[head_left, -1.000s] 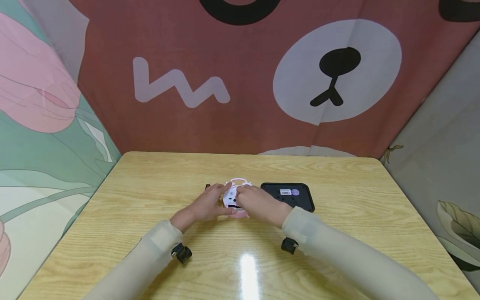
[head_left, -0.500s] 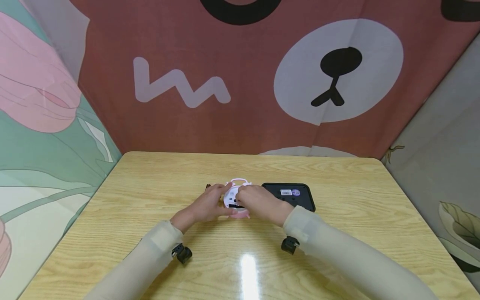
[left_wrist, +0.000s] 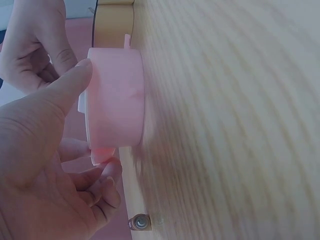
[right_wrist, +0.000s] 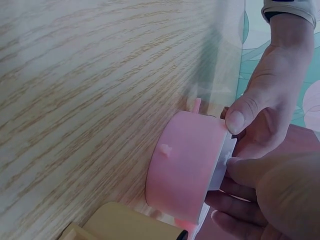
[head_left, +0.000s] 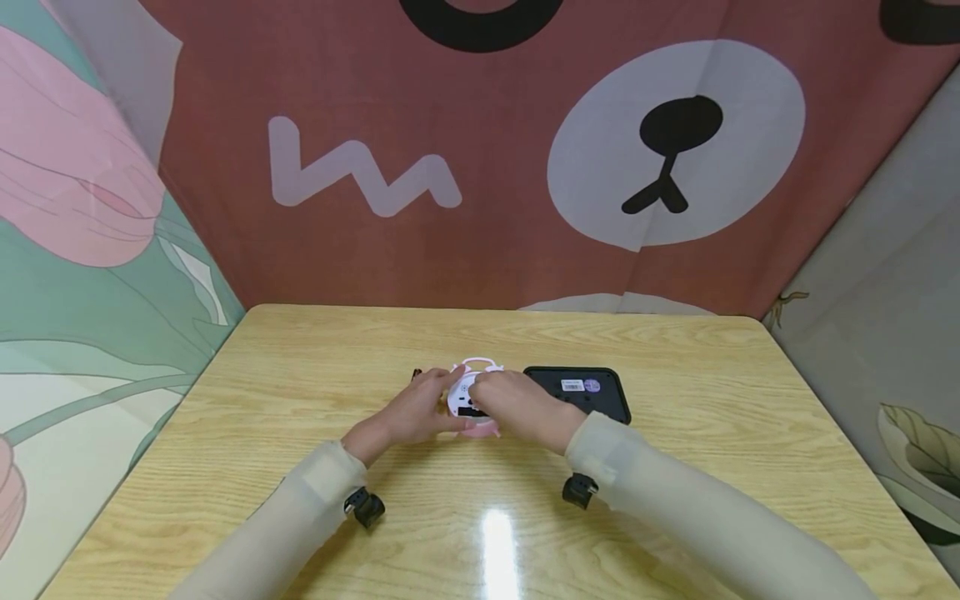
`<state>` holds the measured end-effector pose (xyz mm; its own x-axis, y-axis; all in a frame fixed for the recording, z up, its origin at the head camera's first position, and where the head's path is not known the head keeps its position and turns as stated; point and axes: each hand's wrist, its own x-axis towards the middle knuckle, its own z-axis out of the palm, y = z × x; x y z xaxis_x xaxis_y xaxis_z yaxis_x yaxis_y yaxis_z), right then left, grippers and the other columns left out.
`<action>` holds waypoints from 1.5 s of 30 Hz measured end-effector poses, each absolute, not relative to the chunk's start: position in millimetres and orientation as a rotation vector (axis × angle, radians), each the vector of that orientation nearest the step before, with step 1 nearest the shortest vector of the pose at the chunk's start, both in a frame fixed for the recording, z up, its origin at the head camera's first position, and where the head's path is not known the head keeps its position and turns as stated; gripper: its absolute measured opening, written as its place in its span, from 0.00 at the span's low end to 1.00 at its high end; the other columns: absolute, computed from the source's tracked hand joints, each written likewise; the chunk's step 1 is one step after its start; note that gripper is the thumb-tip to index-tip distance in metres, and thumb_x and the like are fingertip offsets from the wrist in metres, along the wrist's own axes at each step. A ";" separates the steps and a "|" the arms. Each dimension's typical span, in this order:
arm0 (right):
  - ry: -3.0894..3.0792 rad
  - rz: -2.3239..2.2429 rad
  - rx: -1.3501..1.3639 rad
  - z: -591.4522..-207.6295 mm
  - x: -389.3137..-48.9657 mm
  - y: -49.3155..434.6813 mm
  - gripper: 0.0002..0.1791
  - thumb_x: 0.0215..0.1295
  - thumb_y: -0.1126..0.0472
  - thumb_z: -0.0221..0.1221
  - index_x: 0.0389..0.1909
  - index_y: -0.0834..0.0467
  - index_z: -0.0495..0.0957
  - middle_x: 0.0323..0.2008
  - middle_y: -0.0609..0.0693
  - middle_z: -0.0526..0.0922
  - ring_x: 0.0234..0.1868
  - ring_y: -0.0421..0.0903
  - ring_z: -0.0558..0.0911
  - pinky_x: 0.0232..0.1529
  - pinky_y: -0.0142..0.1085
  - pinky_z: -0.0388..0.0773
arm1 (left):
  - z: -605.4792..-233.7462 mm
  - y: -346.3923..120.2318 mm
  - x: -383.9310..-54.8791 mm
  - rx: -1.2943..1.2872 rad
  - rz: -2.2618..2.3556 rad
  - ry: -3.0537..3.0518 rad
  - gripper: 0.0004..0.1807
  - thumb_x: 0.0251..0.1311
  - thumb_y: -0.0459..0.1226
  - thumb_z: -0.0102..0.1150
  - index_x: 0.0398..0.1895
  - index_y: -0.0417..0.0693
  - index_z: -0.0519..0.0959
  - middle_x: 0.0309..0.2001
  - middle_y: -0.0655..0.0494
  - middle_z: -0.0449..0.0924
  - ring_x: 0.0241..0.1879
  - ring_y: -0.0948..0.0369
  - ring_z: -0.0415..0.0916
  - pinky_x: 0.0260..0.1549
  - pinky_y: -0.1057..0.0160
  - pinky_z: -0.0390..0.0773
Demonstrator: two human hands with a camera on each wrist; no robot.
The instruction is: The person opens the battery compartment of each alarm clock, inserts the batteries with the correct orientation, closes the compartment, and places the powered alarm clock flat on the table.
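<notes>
A pink alarm clock (head_left: 480, 429) with a white handle lies face down on the table, its white back up. A dark slot, like a battery compartment, shows in that back. My left hand (head_left: 412, 408) grips the clock's left side, thumb near the lower rim; in the left wrist view its fingers reach the pink bell (left_wrist: 102, 156). My right hand (head_left: 525, 408) bends over the right part of the back. In the right wrist view its thumb presses a white part (right_wrist: 220, 172) standing out from the back; other fingertips are partly hidden.
A black-backed rectangular object (head_left: 577, 396) with beige sides and a barcode label lies right of the clock, partly behind my right hand. Left of the clock lies a small cylinder with a metal end (left_wrist: 141, 221), like a battery. Fabric hangs behind the wooden table (head_left: 360, 333).
My right fingers shift very slightly on the clock's back, and more of the dark slot shows. The left hand and clock stay in place.
</notes>
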<state>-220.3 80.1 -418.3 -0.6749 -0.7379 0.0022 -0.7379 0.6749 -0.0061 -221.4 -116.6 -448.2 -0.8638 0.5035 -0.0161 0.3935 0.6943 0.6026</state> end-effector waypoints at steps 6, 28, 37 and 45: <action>2.880 0.039 -1.303 -417.3 -220.1 80.2 0.14 0.52 0.70 0.73 0.39 0.56 0.85 0.36 0.47 0.85 0.34 0.40 0.81 0.40 0.37 0.82 | -448.8 -116.9 -221.6 0.720 0.904 2.723 0.50 0.59 0.48 0.72 0.78 0.38 0.56 0.69 0.33 0.67 0.68 0.44 0.67 0.65 0.44 0.70; 2.892 -0.104 -1.178 -400.0 -217.2 84.9 0.14 0.53 0.68 0.74 0.40 0.58 0.84 0.36 0.48 0.84 0.30 0.40 0.75 0.34 0.32 0.76 | -448.4 -116.5 -221.5 0.681 0.904 2.720 0.50 0.59 0.47 0.72 0.78 0.41 0.55 0.69 0.34 0.68 0.66 0.46 0.68 0.62 0.45 0.72; 2.928 -0.077 -1.133 -394.7 -212.8 89.5 0.09 0.61 0.68 0.68 0.42 0.56 0.85 0.38 0.47 0.85 0.32 0.39 0.76 0.36 0.33 0.78 | -447.1 -115.6 -220.3 0.676 0.921 2.717 0.50 0.58 0.45 0.73 0.78 0.41 0.56 0.69 0.34 0.68 0.66 0.45 0.68 0.62 0.45 0.72; 2.949 -0.100 -1.192 -391.6 -209.1 94.2 0.04 0.63 0.68 0.66 0.36 0.56 0.85 0.33 0.46 0.84 0.30 0.39 0.75 0.34 0.33 0.77 | -449.6 -114.5 -221.2 0.665 0.932 2.713 0.50 0.58 0.44 0.73 0.78 0.41 0.56 0.69 0.33 0.68 0.67 0.45 0.67 0.65 0.45 0.71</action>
